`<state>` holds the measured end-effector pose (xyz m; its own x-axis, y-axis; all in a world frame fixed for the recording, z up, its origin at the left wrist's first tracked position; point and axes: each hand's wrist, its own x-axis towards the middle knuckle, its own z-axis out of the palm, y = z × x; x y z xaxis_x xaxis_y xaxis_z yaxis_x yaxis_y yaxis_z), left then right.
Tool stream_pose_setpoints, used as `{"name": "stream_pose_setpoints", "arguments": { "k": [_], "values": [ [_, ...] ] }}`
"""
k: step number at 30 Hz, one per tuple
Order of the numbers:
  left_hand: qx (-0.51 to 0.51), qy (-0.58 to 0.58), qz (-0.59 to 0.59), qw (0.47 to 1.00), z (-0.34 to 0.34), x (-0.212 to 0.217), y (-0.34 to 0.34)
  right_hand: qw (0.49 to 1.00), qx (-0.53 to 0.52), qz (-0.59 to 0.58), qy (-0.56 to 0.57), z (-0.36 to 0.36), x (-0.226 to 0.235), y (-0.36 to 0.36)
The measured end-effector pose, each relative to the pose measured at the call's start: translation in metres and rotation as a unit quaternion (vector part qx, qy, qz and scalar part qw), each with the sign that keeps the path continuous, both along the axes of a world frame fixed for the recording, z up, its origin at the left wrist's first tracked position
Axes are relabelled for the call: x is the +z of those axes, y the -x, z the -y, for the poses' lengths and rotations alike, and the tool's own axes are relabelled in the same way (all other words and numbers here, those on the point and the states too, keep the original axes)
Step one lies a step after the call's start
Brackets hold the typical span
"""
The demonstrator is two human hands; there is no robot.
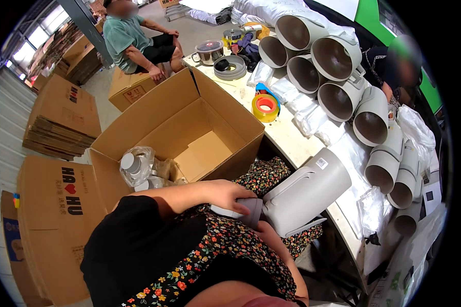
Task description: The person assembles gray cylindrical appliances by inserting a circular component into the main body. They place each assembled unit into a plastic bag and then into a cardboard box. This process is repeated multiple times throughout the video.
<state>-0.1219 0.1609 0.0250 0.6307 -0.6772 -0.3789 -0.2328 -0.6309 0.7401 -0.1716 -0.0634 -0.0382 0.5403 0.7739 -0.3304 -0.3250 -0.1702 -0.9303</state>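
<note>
1 smooth gray plastic piece (pixel 252 212), by the near end of the tapered gray jug (pixel 312 192): my left hand (pixel 231 196) clasps it; my right hand (pixel 269 238) lies just below, its grip hidden. I judge this a joining step, calling for alignment. Left of the jug, a matte cardboard carton (pixel 161 115); right, round-mouthed stacked jugs (pixel 336 101).

Packing workshop: flattened cartons (pixel 64 115), yellow tape (pixel 264 117), cluttered workbench (pixel 288 146)

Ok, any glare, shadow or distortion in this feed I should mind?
Head view: fisheye bends the corrugated wall; windows wash out; plastic bags glint; the stacked grey containers are dark inside; the grey piece under the left hand shows no strong glare.
</note>
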Motion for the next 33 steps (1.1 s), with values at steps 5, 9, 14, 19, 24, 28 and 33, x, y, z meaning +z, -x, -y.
{"name": "stream_pose_setpoints", "arguments": {
  "k": [5, 9, 14, 19, 24, 28, 33],
  "values": [
    [-0.006, -0.010, 0.012, 1.000, 0.003, -0.006, 0.002, 0.999, 0.022, 0.012, 0.030, 0.005, -0.017, 0.003],
    [-0.011, -0.030, -0.009, 0.999, 0.006, 0.001, -0.002, 0.999, 0.035, -0.008, 0.036, 0.009, -0.015, 0.004],
    [-0.001, -0.036, -0.022, 0.999, 0.002, -0.001, -0.002, 0.999, 0.039, 0.009, 0.019, 0.002, -0.001, -0.003],
    [0.004, -0.004, 0.017, 1.000, -0.002, -0.016, -0.007, 0.998, 0.011, 0.000, 0.056, 0.000, 0.000, -0.004],
    [0.003, -0.036, -0.041, 0.998, 0.001, -0.010, -0.001, 1.000, 0.005, 0.006, 0.020, 0.001, -0.007, -0.001],
    [-0.012, -0.026, -0.036, 0.999, -0.003, -0.015, -0.005, 0.998, 0.005, -0.036, 0.046, -0.003, -0.004, -0.004],
    [-0.018, -0.016, -0.030, 0.999, -0.005, -0.016, -0.004, 0.998, -0.011, -0.038, 0.057, -0.005, 0.006, 0.000]
  ]
}}
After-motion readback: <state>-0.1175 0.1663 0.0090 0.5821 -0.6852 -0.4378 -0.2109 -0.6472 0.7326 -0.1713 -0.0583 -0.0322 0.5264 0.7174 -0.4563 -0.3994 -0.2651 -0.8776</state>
